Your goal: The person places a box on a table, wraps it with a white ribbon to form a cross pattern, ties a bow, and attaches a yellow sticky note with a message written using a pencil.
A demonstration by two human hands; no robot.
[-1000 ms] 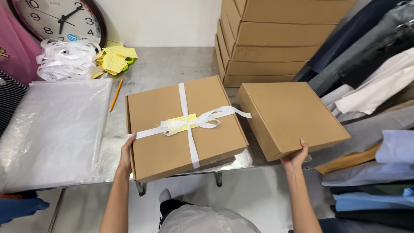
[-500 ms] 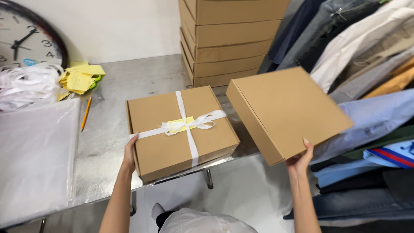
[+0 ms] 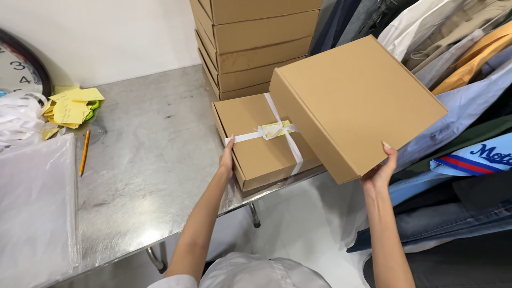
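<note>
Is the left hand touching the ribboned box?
Touching: the head view shows the left hand pressed flat against the near-left edge of the ribboned box, no gap.

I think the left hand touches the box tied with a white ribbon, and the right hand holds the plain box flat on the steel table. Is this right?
Not fully. The left hand does touch the ribbon box, but the right hand holds the plain box lifted and tilted in the air, past the edge of the steel table, not flat on it. The head view shows this.
</note>
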